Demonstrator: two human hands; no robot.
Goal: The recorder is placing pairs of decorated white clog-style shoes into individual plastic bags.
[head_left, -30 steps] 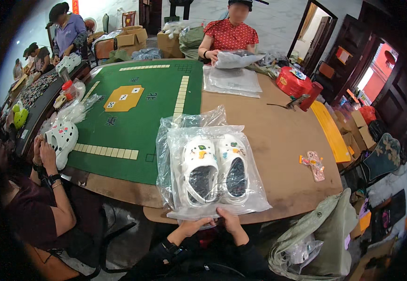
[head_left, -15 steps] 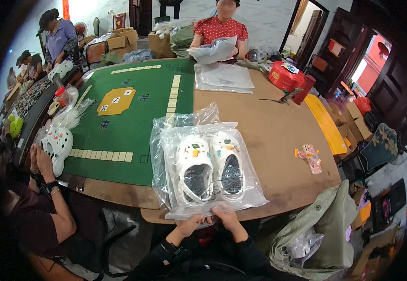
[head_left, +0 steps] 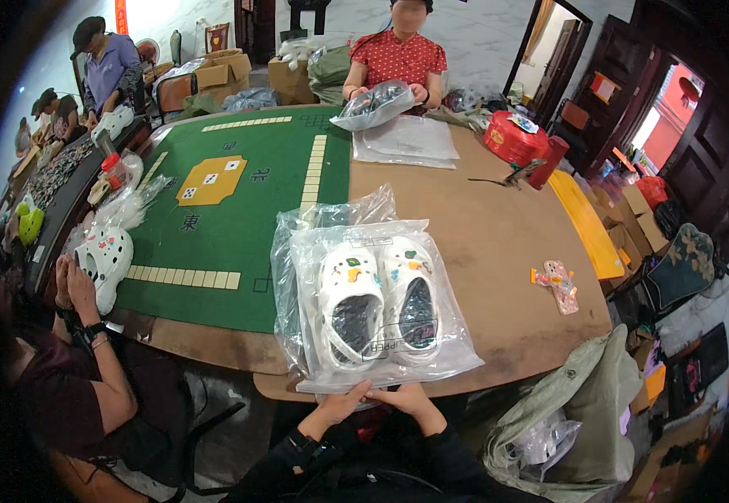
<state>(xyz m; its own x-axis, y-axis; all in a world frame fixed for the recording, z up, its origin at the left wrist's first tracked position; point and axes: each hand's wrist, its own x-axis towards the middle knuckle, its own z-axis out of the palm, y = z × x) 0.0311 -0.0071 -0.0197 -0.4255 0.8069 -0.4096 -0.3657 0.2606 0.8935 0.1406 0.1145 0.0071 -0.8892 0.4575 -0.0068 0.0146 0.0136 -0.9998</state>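
Both hands meet at the table's near edge, wrists bent inward. The left hand and right hand pinch the near edge of a clear plastic bag. Their fingertips seem tucked under the plastic, hard to make out. The bag holds a pair of white clogs and lies on the table just beyond the hands.

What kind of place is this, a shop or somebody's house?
Probably a small home workshop where people pack shoes. White clogs lie sealed in a clear bag on a game table, another person across it handles a bag, and cardboard boxes stand behind.
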